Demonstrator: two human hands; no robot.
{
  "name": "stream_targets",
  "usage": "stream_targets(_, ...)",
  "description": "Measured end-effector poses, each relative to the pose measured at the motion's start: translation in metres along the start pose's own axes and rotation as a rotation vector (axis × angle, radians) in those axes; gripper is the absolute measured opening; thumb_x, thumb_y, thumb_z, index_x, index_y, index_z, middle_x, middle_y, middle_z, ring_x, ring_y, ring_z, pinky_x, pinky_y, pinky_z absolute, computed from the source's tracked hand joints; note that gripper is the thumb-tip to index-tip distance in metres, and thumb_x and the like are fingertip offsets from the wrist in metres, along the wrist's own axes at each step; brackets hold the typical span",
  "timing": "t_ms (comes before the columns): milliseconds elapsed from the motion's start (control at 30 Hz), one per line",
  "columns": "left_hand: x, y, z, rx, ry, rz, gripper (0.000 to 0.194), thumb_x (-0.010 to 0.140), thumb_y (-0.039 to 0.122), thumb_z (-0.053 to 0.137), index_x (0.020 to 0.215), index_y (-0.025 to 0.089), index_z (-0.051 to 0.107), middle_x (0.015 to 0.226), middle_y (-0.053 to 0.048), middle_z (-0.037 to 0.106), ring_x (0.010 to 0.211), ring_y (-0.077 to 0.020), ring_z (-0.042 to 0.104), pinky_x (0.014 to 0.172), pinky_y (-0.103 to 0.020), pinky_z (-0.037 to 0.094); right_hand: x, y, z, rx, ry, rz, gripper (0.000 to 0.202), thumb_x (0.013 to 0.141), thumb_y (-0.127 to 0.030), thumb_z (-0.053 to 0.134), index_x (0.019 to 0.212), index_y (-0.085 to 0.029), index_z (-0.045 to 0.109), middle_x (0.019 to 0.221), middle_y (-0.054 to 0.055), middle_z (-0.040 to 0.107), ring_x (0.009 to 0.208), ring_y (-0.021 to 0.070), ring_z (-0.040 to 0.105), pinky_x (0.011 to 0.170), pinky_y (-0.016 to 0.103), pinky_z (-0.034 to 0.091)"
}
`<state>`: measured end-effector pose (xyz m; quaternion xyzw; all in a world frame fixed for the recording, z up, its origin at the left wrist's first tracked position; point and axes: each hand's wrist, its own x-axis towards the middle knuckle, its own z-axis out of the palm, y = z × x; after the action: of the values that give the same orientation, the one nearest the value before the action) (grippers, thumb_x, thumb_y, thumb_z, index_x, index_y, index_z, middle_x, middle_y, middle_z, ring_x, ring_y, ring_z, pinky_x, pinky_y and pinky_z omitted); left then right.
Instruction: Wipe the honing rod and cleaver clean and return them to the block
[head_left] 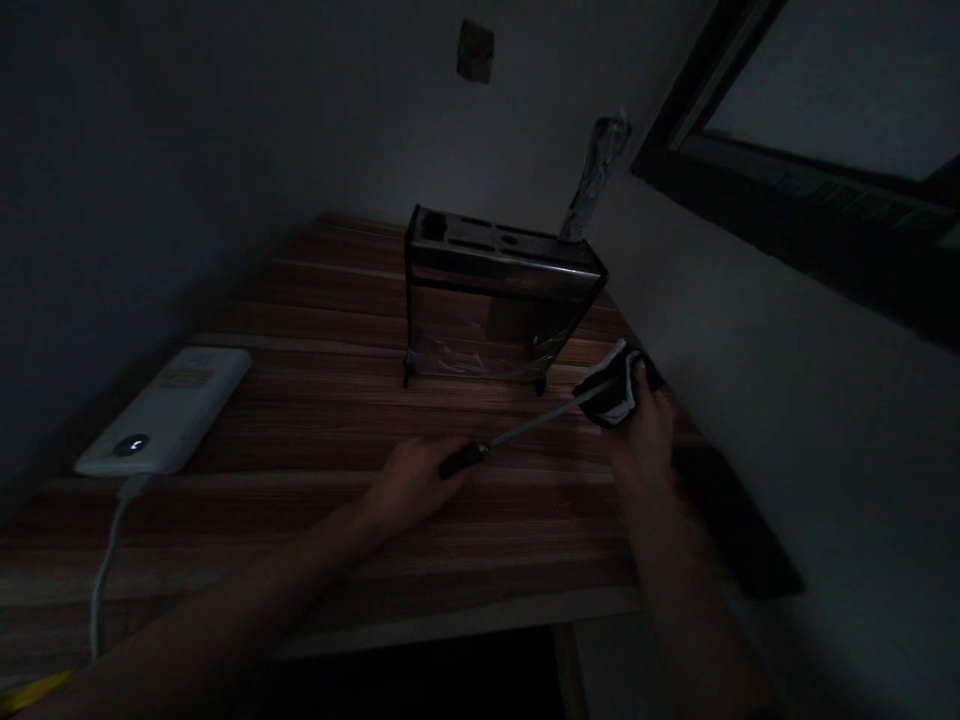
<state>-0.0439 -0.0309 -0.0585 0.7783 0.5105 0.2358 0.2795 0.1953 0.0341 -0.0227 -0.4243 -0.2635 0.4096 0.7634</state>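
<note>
My left hand (416,482) is closed around the black handle of a sharpening steel (536,424), whose thin grey rod points up and to the right. Closed on a black-and-white cloth (611,385), my right hand (646,435) keeps the folds against the far end of the rod, so the tip is hidden. Just beyond both hands stands a knife block (502,245) with a slotted metal top and a see-through front. One plastic-wrapped handle (596,175) sticks up from its right end. The picture is very dark.
A white power bank (169,410) with a grey cable (105,570) lies at the left on the wood-grain table (315,400). Walls close in on both sides. A dark flat object (739,520) is at the right, and something yellow (34,692) shows bottom left.
</note>
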Motion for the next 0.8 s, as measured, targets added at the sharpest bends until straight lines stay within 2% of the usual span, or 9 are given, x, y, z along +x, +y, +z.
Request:
stream_targets(167,0.000,-0.001,0.000,-0.014,0.007,0.003,0.020,0.080,0.030,0.051,0.094,0.022,0.063,0.084,-0.001,0.069,0.074,-0.0157,0.064,0.065,-0.022,0.047,-0.006,0.007,0.002,-0.069,-0.021,0.040,0.026,0.063,-0.036,0.070,0.084,-0.021,0.064,0.081,-0.003,0.069,0.074,0.0120,0.065,0.070,0.028,0.052)
stream_targets(300,0.000,-0.001,0.000,-0.029,0.026,-0.010,0.022,0.080,0.028,0.051,0.098,0.022,0.063,0.089,-0.001,0.069,0.077,-0.0164,0.065,0.066,-0.022,0.048,-0.019,0.013,0.008,-0.099,-0.042,0.139,0.024,0.061,-0.033,0.072,0.081,-0.021,0.065,0.078,-0.004,0.069,0.071,0.0126,0.065,0.070,0.029,0.053)
stream_targets(533,0.001,-0.003,0.002,-0.040,0.044,-0.023,0.024,0.081,0.030,0.051,0.101,0.023,0.061,0.090,-0.001,0.069,0.079,-0.0166,0.065,0.067,-0.022,0.048,-0.040,0.025,0.016,-0.134,-0.174,0.293,0.028,0.058,-0.030,0.074,0.083,-0.021,0.066,0.080,-0.002,0.070,0.070,0.0139,0.065,0.069,0.028,0.053)
stream_targets(800,0.002,-0.002,0.001,-0.034,0.050,-0.013,0.019,0.080,0.027,0.052,0.095,0.021,0.062,0.087,-0.001,0.069,0.077,-0.0162,0.064,0.067,-0.023,0.047,-0.061,0.042,0.016,-0.279,-0.316,0.336,0.026,0.056,-0.029,0.075,0.078,-0.019,0.065,0.076,-0.002,0.069,0.067,0.0129,0.062,0.065,0.025,0.050)
